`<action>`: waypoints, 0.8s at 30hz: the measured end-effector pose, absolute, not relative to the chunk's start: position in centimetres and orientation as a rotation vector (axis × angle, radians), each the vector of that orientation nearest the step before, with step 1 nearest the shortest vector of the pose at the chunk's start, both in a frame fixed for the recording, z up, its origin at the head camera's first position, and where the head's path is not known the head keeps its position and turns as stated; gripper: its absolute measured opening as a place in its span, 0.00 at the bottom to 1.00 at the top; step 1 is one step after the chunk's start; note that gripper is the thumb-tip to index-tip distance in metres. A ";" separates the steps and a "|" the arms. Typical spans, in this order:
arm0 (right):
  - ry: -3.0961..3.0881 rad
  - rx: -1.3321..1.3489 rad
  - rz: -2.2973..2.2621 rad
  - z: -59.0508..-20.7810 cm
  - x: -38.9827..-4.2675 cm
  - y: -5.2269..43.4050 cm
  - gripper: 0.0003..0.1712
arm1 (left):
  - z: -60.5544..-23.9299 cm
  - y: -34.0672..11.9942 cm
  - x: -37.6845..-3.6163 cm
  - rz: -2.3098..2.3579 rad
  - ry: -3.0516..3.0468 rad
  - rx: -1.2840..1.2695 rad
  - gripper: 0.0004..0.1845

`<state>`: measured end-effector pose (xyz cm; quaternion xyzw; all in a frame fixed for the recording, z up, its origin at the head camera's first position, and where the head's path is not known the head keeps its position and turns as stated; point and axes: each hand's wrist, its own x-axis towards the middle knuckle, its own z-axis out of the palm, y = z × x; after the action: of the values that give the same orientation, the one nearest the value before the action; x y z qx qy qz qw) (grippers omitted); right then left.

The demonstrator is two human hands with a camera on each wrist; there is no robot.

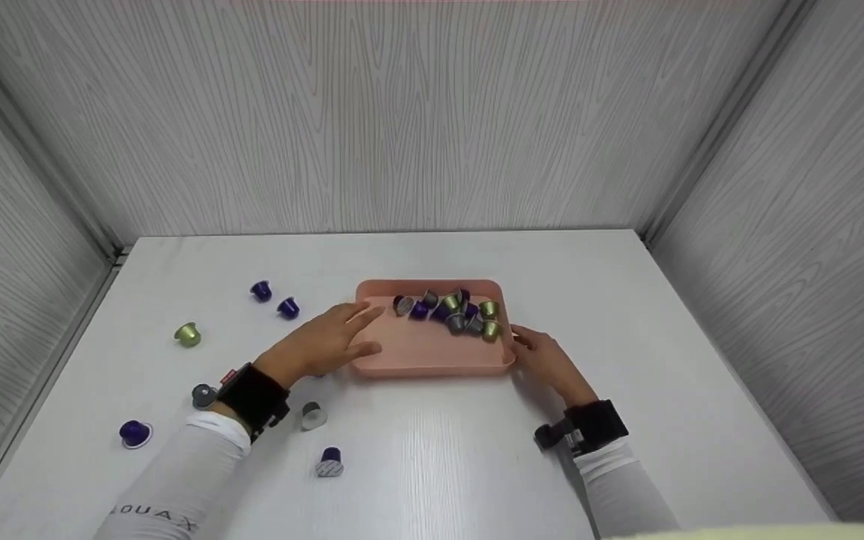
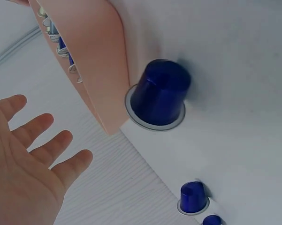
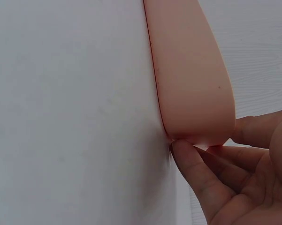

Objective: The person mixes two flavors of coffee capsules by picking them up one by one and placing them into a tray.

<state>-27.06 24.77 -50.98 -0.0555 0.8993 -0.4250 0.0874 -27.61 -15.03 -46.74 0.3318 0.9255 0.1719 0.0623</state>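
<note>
A pink tray sits on the white table with several coffee capsules in purple, green and grey heaped in its right and back part. My right hand holds the tray's right side near the front corner. In the right wrist view, fingertips meet the tray's lower edge while the thumb is at its rim. My left hand reaches over the left rim, fingers spread and holding nothing. Below the tray wall in the left wrist view, a blue-purple capsule stands on the table.
Loose capsules lie left of the tray: two purple ones at the back, a green one, a purple one at far left. Nearer the front are a grey one and a purple one. Panels enclose the table.
</note>
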 end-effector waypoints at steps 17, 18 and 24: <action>2.653 -0.193 -1.310 -51.2 -27.0 24.9 0.27 | -48.4 -19.5 -26.1 0.371 2.778 0.733 0.52; 2.653 -0.204 -1.312 -51.2 -27.0 24.9 0.27 | -48.4 -19.6 -26.1 0.367 2.770 0.722 0.51; 2.657 -0.238 -1.320 -51.2 -27.0 25.0 0.27 | -48.5 -20.0 -25.9 0.327 2.723 0.717 0.45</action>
<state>-27.02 24.95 -51.16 -0.0798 0.8897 -0.4419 0.0825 -25.93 -20.04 -48.52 0.2501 0.9493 0.1140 0.1528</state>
